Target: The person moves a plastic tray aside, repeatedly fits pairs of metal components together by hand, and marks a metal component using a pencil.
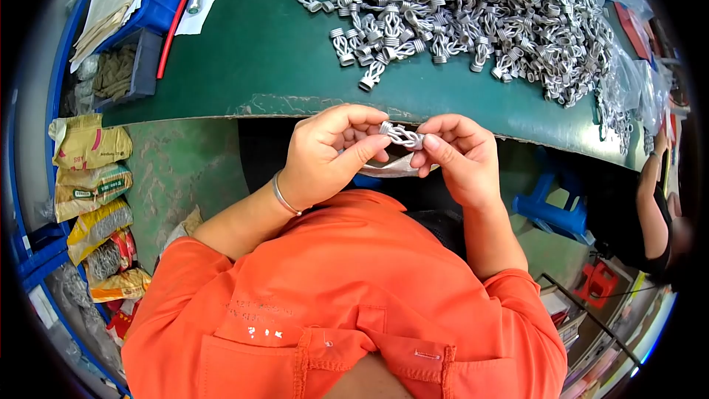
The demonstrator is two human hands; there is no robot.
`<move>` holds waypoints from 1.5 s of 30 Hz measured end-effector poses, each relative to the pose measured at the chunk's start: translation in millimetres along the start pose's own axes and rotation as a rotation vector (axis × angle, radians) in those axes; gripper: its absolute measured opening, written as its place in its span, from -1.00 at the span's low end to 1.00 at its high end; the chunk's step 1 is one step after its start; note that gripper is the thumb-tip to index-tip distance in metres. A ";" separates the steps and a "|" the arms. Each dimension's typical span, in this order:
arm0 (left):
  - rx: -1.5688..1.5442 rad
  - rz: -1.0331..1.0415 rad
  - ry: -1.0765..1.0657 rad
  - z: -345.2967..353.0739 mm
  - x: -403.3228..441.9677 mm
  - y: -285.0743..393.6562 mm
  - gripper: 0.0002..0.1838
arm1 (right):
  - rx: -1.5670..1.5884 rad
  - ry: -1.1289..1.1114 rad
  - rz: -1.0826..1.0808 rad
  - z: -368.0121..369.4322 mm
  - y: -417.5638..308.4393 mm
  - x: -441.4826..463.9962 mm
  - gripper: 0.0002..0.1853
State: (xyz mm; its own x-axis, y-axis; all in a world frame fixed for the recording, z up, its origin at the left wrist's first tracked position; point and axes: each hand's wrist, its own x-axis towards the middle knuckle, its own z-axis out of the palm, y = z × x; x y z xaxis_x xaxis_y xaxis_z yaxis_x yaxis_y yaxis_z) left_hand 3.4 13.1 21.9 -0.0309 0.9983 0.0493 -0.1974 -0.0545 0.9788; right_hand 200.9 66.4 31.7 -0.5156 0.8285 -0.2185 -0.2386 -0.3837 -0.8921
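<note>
Between my two hands, just off the table's near edge, is a small silver-grey twisted metal link (403, 136) with a ribbed collar at its end. My left hand (332, 144) pinches its left end between thumb and fingers. The right end is pinched by my right hand (456, 151), thumb on top. Beyond the hands, a large heap of similar metal links (473, 7) covers the far right of the green table (244, 52). One loose link (371, 75) lies at the heap's near edge.
At the left stand a blue bin with papers (118, 0), a grey box (140, 66) and a red rod (174, 37). Sacks (92, 185) are stacked on the floor. Right, a blue stool (550, 207) sits below the table, near another person's arm (651, 207).
</note>
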 end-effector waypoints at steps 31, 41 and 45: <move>0.607 0.541 -0.055 -17.7 14.4 11.6 -0.76 | -0.444 0.013 -0.303 18.0 -5.9 17.0 -0.90; 0.839 0.463 0.267 -46.8 32.4 18.8 -0.88 | -1.043 -0.263 -0.963 97.7 -36.7 149.1 -0.88; 0.805 0.450 0.292 -49.4 31.9 15.6 -0.88 | -1.185 -0.417 -1.103 134.8 -30.1 214.0 -0.86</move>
State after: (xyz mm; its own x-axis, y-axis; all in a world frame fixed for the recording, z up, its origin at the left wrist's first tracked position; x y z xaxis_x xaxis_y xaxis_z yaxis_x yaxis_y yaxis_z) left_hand -49.0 43.0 28.9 -0.2031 0.8370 0.5081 0.6193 -0.2921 0.7288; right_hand -13.1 200.3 65.1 -0.7507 0.2405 0.6153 -0.0002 0.9313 -0.3643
